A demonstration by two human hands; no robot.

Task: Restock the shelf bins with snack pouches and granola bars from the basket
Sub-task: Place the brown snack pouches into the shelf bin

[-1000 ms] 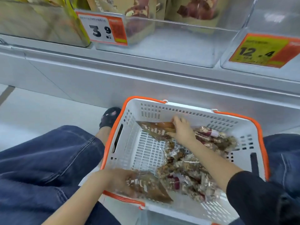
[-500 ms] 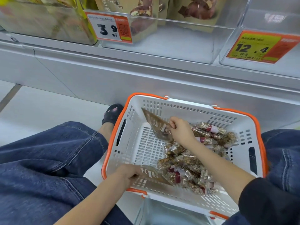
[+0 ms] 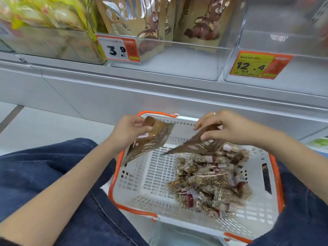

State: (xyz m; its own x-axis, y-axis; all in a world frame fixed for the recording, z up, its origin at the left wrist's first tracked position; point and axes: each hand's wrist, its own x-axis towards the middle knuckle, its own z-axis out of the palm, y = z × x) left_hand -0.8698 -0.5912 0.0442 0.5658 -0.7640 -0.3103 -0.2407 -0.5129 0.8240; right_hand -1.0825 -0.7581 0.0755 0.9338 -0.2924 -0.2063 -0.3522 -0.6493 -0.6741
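While the left hand (image 3: 130, 129) and right hand (image 3: 229, 129) each pinch a brown snack pouch (image 3: 150, 139) above the basket (image 3: 142, 183), the granola bars (image 3: 211, 181) inside remain unshelved, so restocking looks barely begun.

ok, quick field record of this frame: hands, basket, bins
left hand: grips a brown pouch, lifted above the basket
right hand: pinches a second brown pouch
basket: white, orange rim; granola bars piled on its right side
middle bin: holds matching brown pouches, tag 3.9
right bin: tag 12.4, contents unclear
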